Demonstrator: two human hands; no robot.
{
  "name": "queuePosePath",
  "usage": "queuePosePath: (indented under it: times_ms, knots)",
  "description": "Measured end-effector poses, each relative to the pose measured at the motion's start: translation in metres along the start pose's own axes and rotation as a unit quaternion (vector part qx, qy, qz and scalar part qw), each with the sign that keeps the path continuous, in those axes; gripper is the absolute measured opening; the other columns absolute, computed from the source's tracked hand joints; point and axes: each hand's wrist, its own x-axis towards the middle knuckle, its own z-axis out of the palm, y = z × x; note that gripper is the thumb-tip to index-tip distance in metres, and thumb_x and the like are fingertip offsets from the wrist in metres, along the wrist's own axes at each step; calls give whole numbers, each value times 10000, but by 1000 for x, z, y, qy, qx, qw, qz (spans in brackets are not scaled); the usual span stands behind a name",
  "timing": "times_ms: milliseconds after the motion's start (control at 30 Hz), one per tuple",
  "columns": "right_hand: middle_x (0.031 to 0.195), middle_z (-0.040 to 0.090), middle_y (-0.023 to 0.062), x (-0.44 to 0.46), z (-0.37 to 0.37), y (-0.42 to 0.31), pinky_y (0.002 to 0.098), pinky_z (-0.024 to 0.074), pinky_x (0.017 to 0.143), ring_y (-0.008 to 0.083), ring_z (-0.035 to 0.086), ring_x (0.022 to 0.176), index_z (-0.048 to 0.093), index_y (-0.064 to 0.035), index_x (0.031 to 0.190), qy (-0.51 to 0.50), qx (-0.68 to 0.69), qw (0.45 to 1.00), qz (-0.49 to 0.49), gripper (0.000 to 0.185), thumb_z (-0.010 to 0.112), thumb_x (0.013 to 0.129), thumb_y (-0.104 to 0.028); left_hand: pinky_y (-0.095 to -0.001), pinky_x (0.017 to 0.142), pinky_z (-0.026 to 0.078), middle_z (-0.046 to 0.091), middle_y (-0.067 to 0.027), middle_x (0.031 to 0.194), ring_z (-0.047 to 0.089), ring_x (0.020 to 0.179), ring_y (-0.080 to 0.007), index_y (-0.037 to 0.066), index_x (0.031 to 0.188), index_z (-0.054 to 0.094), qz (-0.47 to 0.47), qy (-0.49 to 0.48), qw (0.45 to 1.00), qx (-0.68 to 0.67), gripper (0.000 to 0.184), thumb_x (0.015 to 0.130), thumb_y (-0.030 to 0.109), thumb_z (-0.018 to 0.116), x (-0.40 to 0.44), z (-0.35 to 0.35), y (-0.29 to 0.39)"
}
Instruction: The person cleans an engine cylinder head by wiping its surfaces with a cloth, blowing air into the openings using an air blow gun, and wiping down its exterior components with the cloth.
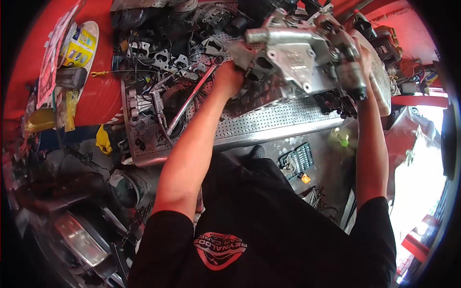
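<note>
Left hand [229, 79] and right hand [366, 60] at opposite ends of an engine part [295, 62] on or just above a bench [283, 117].

The left hand is curled at the part's left end, its fingers mostly hidden; the right reaches behind the right end, largely covered by the metal. How far each is open, and how firmly either grips, I cannot tell. The part sits tilted, its underside blurred. Just left of the left wrist, a long ratchet [192, 93] slants across the bench, near metal brackets [162, 59]. Below, on the floor, lie an open socket case [302, 157] and, further left, a bucket [129, 188].
</note>
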Motion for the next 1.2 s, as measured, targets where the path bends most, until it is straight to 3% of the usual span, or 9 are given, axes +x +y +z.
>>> queuePosePath:
  times_ms: [200, 400, 500, 667, 767, 833, 933, 1033, 1200]
  knots:
    - [901, 654, 231, 38, 19, -31, 478, 478, 752, 395, 639, 864, 607, -164, 1064, -22, 65, 993, 95, 235, 476, 895, -260, -419, 788, 498, 665, -264, 931, 654, 880, -392, -33, 969, 662, -122, 64, 990, -23, 270, 756, 66, 528, -29, -25, 22]
    - [1034, 644, 287, 55, -3, -72, 495, 451, 899, 459, 608, 997, 675, -7, 958, -65, 136, 959, 240, 506, 397, 881, -423, -276, 748, 467, 684, -53, 923, 606, 833, -124, -33, 1030, 685, -192, 211, 924, -257, 295, 805, -24, 493, -99, -26, 21]
    - [1051, 642, 290, 52, -4, -73, 476, 459, 929, 452, 610, 1020, 691, 3, 947, -38, 181, 927, 326, 540, 376, 891, -432, -264, 768, 473, 686, -53, 964, 616, 845, -125, -42, 1013, 688, -194, 267, 888, -320, 278, 818, -41, 489, -128, -33, 33]
    - [1018, 641, 311, 46, -13, -83, 483, 455, 943, 476, 601, 1022, 718, -19, 943, -18, 236, 901, 363, 567, 379, 896, -471, -277, 802, 497, 673, -79, 999, 623, 897, -127, -29, 1064, 653, 62, 363, 923, -108, 258, 858, 1, 501, -103, -78, 168]
    - [991, 650, 304, 38, -20, -87, 498, 451, 932, 472, 602, 1023, 729, -38, 913, -2, 286, 892, 350, 659, 372, 921, -592, -308, 773, 503, 642, -76, 993, 616, 851, -143, -29, 1095, 574, 274, 337, 885, -169, 248, 857, -26, 505, -39, -83, 265]
    - [1004, 647, 317, 34, -21, -89, 514, 447, 930, 483, 597, 1033, 670, -66, 1094, 12, 305, 884, 355, 640, 399, 920, -619, -361, 783, 499, 637, -122, 918, 618, 824, -231, -25, 1001, 561, 286, 342, 895, 2, 182, 848, 71, 533, 6, -67, 306]
    - [1016, 643, 328, 34, -15, -88, 518, 449, 930, 486, 595, 1043, 582, -84, 1233, 25, 314, 878, 361, 594, 448, 925, -574, -499, 791, 513, 672, -248, 957, 663, 887, -395, -7, 966, 629, 275, 181, 933, 143, 207, 857, 145, 540, 58, -12, 336]
    - [1131, 617, 287, 27, 6, -74, 515, 468, 903, 456, 586, 1069, 521, -58, 1269, 42, 303, 907, 288, 432, 563, 912, -298, -418, 904, 501, 681, -182, 1082, 638, 1033, -367, 98, 1215, 626, 296, -115, 899, 302, 391, 871, 282, 649, 96, 34, 303]
    - [1218, 579, 244, 9, 9, -76, 483, 450, 926, 426, 537, 1143, 550, -35, 1246, 174, 271, 926, 197, 407, 580, 875, -199, -298, 914, 476, 714, -65, 1053, 624, 996, -136, 81, 1136, 706, 109, -276, 945, 139, 337, 874, 293, 709, 116, 31, 312]
